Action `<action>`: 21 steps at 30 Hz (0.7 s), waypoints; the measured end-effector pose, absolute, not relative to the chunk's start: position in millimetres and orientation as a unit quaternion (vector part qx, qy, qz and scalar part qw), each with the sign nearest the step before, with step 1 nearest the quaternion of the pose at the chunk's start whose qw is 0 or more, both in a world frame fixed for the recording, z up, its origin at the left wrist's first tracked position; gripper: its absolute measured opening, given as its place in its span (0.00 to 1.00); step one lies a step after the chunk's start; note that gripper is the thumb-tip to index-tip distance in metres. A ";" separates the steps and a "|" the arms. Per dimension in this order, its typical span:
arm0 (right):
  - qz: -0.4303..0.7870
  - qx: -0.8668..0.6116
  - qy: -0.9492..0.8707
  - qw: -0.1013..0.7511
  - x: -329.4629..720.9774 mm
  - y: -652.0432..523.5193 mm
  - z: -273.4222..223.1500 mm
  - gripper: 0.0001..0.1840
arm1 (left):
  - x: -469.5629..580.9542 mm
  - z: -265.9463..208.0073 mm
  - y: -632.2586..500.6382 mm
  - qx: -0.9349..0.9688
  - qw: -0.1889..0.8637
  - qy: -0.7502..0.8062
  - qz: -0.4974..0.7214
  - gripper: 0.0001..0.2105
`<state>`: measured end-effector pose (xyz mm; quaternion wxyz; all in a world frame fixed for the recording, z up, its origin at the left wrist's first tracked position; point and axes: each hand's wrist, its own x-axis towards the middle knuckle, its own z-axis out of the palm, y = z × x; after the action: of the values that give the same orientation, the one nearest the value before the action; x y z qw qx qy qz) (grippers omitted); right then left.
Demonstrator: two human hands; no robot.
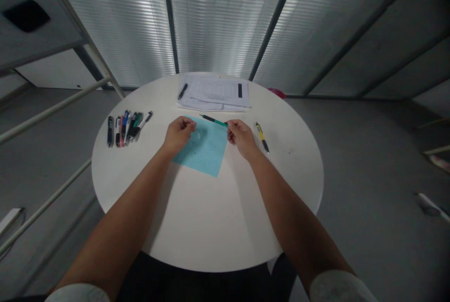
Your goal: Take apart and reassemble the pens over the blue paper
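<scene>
A square sheet of light blue paper (207, 152) lies on the round white table, turned at a slight angle. My right hand (242, 137) is at its right edge, thumb and forefinger closed on the end of a green and black pen (214, 120). The pen slants over the sheet's top part, its tip pointing left. Over the paper's upper left side is my left hand (180, 134), fingers curled together; whether anything is inside them is hidden. To the right of my right hand lies a yellow and black pen (262, 137).
Several pens (127, 128) lie in a group at the table's left. Printed white papers (214, 92) are stacked at the back, with a black pen (183, 91) on them. A white metal frame (101, 70) stands left of the white table (211, 227); a ribbed translucent wall (211, 20) rises behind.
</scene>
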<state>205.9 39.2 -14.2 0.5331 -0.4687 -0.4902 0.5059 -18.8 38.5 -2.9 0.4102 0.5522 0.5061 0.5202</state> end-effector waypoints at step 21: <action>0.507 -0.479 -0.498 0.515 203.7 33.8 -7.6 0.16 | -30.7 -17.9 41.9 0.705 0.090 0.643 0.285 0.13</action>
<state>203.7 33.8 -7.6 0.5147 -0.4790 -0.4983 0.5073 -30.7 41.9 -17.9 0.0904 0.7052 0.6430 0.2848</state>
